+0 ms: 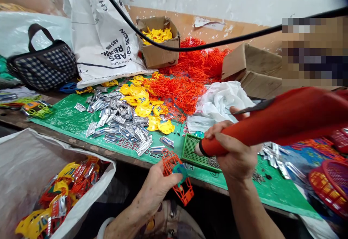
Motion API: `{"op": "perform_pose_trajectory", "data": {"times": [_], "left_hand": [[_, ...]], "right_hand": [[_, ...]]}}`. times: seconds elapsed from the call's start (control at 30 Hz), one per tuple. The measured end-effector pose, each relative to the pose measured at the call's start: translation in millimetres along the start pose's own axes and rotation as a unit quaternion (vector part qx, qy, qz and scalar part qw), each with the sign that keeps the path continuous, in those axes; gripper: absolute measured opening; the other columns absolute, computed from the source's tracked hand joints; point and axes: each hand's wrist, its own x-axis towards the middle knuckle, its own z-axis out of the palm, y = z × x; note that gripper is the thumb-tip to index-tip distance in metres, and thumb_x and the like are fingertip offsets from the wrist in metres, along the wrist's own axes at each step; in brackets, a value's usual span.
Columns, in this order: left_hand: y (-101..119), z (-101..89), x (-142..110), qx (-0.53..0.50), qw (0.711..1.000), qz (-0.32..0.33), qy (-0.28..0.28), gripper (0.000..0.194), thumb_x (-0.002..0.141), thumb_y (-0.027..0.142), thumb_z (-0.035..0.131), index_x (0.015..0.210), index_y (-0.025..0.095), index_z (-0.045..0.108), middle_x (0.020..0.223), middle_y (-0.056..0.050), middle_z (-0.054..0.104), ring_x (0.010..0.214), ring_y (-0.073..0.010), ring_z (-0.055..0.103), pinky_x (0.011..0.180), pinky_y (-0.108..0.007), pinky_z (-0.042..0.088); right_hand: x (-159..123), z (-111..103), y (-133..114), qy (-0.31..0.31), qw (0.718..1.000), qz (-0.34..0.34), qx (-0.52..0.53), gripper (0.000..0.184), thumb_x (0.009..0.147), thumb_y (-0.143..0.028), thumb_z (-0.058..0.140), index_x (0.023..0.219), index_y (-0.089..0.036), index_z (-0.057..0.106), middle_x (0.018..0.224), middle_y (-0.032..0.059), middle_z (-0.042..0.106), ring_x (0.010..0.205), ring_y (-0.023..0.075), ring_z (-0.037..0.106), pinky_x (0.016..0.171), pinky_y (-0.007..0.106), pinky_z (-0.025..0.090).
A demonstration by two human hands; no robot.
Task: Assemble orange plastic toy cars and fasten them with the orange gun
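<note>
My left hand (156,182) pinches an orange plastic lattice frame (186,193) at the table's front edge, the thumb pressing on a teal piece (179,173) set in it. My right hand (236,155) wraps around a red electric screwdriver (261,126), held slantwise with its pale nose pointing down to the left. That nose is over a small green plastic basket (187,155), in which small metal screws (213,161) lie. Just beyond my left hand are silver foil-like pieces (165,141) in a loose heap and yellow plastic shells (143,103).
Orange frames (179,90) pile up behind, beside a cardboard box (160,56) of yellow parts and a white sack (106,39). An open bag (16,159) with assembled pieces stands lower left. Red baskets (326,184) sit at right. A black cable (217,45) crosses above. Another person is partly visible upper right.
</note>
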Motion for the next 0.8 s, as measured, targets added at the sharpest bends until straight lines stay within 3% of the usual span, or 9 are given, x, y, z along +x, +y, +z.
{"op": "perform_pose_trajectory", "data": {"times": [0.1, 0.17, 0.3, 0.57, 0.8], "left_hand": [[-1, -3.6, -1, -0.011, 1.000, 0.005, -0.009, 0.029, 0.073, 0.020, 0.073, 0.102, 0.017, 0.069, 0.094, -0.004, 0.071, 0.088, -0.0213, 0.062, 0.084, -0.032, 0.046], [-3, -5.6, 0, -0.016, 1.000, 0.012, -0.001, 0.026, 0.074, 0.020, 0.073, 0.100, 0.018, 0.068, 0.091, -0.002, 0.070, 0.086, -0.0195, 0.061, 0.083, -0.031, 0.046], [-5, -6.7, 4, -0.031, 0.999, 0.003, 0.013, 0.019, 0.072, 0.022, 0.075, 0.089, 0.019, 0.067, 0.084, -0.001, 0.068, 0.078, -0.0173, 0.060, 0.076, -0.029, 0.046], [5, 0.8, 3, -0.059, 0.998, 0.006, 0.006, 0.032, 0.070, 0.021, 0.075, 0.101, 0.019, 0.069, 0.092, -0.002, 0.072, 0.085, -0.0183, 0.063, 0.083, -0.030, 0.049], [10, 3.1, 1, -0.068, 0.996, -0.031, 0.054, 0.029, 0.065, 0.021, 0.077, 0.091, 0.017, 0.066, 0.085, -0.001, 0.070, 0.074, -0.0153, 0.062, 0.066, -0.025, 0.049]], "right_hand": [[5, -6, 17, -0.001, 0.999, 0.007, -0.031, 0.018, 0.061, -0.016, 0.075, 0.074, -0.019, 0.064, 0.061, -0.0038, 0.062, 0.052, 0.0145, 0.057, 0.055, 0.032, 0.048], [4, -10, 26, -0.007, 0.999, 0.014, -0.035, 0.014, 0.061, -0.016, 0.076, 0.065, -0.018, 0.062, 0.062, -0.0026, 0.062, 0.053, 0.0146, 0.058, 0.055, 0.032, 0.048], [1, -13, 32, 0.003, 0.998, 0.027, -0.051, 0.016, 0.060, -0.019, 0.078, 0.067, -0.018, 0.064, 0.062, -0.0025, 0.063, 0.052, 0.0148, 0.058, 0.056, 0.033, 0.049], [-1, -13, 36, 0.002, 0.997, 0.033, -0.068, 0.014, 0.061, -0.021, 0.077, 0.064, -0.018, 0.063, 0.061, -0.0022, 0.062, 0.053, 0.0145, 0.057, 0.056, 0.032, 0.049], [-4, -12, 34, -0.005, 0.997, 0.035, -0.061, 0.015, 0.062, -0.016, 0.075, 0.062, -0.020, 0.061, 0.061, -0.0026, 0.063, 0.053, 0.0142, 0.057, 0.054, 0.031, 0.048]]}}
